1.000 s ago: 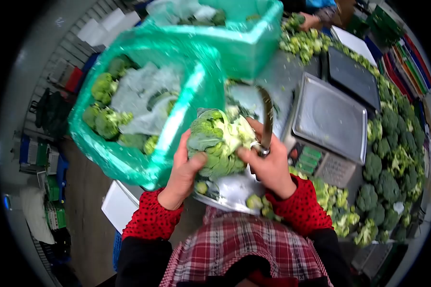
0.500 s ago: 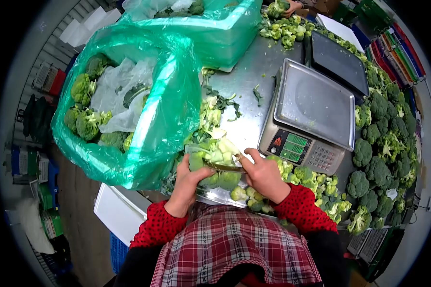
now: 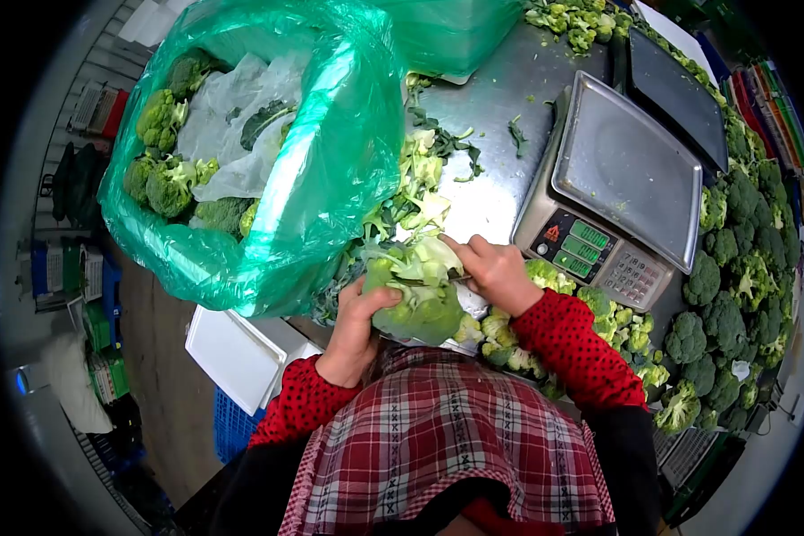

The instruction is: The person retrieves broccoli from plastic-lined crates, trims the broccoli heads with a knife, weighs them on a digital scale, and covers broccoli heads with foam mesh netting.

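Light-green broccoli head [image 3: 424, 314] is held at the near edge of the steel table [image 3: 484, 201], its side pinched by the left hand [image 3: 352, 329], likely so it's kept steady against the knife [image 3: 413, 282] clutched in the right hand [image 3: 498, 275]; trimmings [image 3: 424, 170] are heaped just beyond, probably so they're out of the way

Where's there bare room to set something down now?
The steel tabletop between the broccoli trimmings and the digital scale, bar a few leaf scraps. The scale's weighing pan also looks free. Crowded: cut florets along the scale's front edge, broccoli heads massed to its right.
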The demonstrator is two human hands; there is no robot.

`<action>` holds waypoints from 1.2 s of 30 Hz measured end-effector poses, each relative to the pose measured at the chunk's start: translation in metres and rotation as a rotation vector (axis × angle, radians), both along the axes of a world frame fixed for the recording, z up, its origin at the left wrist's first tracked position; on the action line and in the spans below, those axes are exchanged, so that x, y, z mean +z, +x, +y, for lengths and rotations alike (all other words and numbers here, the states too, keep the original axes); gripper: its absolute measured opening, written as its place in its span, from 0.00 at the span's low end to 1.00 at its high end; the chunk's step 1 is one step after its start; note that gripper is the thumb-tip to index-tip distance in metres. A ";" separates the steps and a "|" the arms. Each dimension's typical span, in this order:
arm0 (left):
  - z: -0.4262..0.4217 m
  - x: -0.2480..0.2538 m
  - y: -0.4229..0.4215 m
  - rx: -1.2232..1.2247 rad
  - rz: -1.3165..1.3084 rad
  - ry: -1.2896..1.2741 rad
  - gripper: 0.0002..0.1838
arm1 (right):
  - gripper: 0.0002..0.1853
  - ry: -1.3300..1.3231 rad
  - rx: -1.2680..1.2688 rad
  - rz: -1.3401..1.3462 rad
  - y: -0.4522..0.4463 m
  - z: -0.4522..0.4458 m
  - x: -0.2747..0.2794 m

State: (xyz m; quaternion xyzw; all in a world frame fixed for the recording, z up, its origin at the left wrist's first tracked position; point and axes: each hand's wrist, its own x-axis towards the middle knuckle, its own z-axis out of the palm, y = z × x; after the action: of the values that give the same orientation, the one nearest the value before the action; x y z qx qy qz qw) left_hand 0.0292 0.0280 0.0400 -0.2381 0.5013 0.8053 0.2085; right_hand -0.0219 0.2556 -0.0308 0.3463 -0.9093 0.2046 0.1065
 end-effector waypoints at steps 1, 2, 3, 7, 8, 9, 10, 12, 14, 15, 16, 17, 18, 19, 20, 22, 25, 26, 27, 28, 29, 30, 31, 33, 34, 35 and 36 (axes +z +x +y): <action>-0.002 0.001 0.000 0.001 -0.002 -0.002 0.26 | 0.33 -0.002 0.001 -0.002 -0.005 0.003 -0.001; -0.003 0.003 0.001 -0.005 0.003 0.007 0.26 | 0.31 -0.040 0.040 -0.008 -0.008 0.005 -0.002; -0.005 0.004 0.006 -0.007 0.001 0.015 0.27 | 0.30 -0.081 0.082 -0.021 -0.006 0.005 -0.003; 0.002 0.004 0.003 0.164 0.092 -0.030 0.27 | 0.23 -0.005 -0.026 -0.091 -0.004 -0.010 0.019; 0.012 0.003 0.003 0.181 0.183 -0.267 0.28 | 0.21 0.100 -0.071 -0.128 0.001 -0.019 0.029; 0.014 0.004 0.005 0.181 0.182 -0.269 0.28 | 0.21 0.098 -0.071 -0.129 0.003 -0.020 0.025; 0.016 0.007 0.003 0.178 0.174 -0.294 0.29 | 0.20 0.085 -0.077 -0.115 0.000 -0.021 0.017; 0.007 0.006 0.005 0.114 0.020 -0.166 0.32 | 0.18 0.024 -0.033 -0.105 -0.007 -0.012 0.005; 0.003 0.013 0.015 0.101 0.014 0.080 0.32 | 0.17 0.175 -0.142 -0.296 -0.019 0.008 -0.041; 0.000 0.017 0.016 0.074 0.014 0.316 0.33 | 0.17 0.168 -0.153 -0.302 -0.019 0.010 -0.037; 0.001 0.020 0.016 0.024 0.087 0.178 0.34 | 0.17 0.097 -0.173 -0.382 -0.016 -0.002 -0.019; -0.006 0.001 0.024 0.104 0.016 0.051 0.32 | 0.18 0.135 -0.059 -0.411 -0.009 -0.006 -0.006; -0.003 0.007 0.021 0.126 0.027 -0.027 0.32 | 0.19 -0.033 -0.094 -0.452 -0.002 -0.015 0.008; 0.000 0.014 0.008 0.144 0.072 -0.101 0.33 | 0.19 -0.203 -0.134 -0.457 -0.008 -0.021 0.019; -0.003 0.016 0.002 0.166 0.118 -0.082 0.32 | 0.20 -0.206 -0.160 -0.431 -0.011 -0.016 0.014; -0.008 0.019 -0.001 0.185 0.196 -0.075 0.33 | 0.23 -0.175 -0.217 -0.360 -0.001 -0.009 0.010; -0.007 0.018 -0.002 0.152 0.174 -0.161 0.35 | 0.24 -0.144 -0.052 -0.173 0.013 -0.014 0.038; -0.006 0.019 -0.002 0.150 0.176 -0.159 0.35 | 0.26 -0.096 -0.002 -0.085 0.013 -0.013 0.046; -0.005 0.019 -0.002 0.142 0.181 -0.153 0.35 | 0.26 -0.095 -0.007 -0.082 0.012 -0.010 0.047; -0.005 0.020 -0.001 0.134 0.185 -0.148 0.35 | 0.26 -0.082 0.016 -0.070 0.011 -0.008 0.047; -0.005 0.022 0.000 0.127 0.186 -0.144 0.35 | 0.26 -0.070 0.040 -0.062 0.010 -0.006 0.047; -0.005 0.022 0.001 0.122 0.182 -0.142 0.35 | 0.26 -0.080 0.055 -0.051 0.009 -0.006 0.046; -0.006 0.023 0.001 0.120 0.171 -0.111 0.35 | 0.26 -0.076 0.052 -0.053 0.007 -0.004 0.047; -0.005 0.025 0.001 0.117 0.152 -0.079 0.35 | 0.26 -0.100 0.117 -0.042 0.004 -0.003 0.049; -0.004 0.025 0.001 0.107 0.165 -0.083 0.36 | 0.27 -0.087 0.141 -0.057 0.004 -0.001 0.052; -0.005 0.025 0.002 0.098 0.176 -0.088 0.36 | 0.27 -0.087 0.141 -0.068 0.006 -0.001 0.052; -0.007 0.023 0.005 0.090 0.173 -0.082 0.36 | 0.27 -0.063 0.135 -0.086 0.007 0.000 0.052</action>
State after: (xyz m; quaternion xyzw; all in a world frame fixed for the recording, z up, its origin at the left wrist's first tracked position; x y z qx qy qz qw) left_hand 0.0340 0.0210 0.0626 -0.1983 0.5387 0.8103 0.1182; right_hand -0.0151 0.2558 0.0213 0.3940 -0.8808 0.2546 0.0644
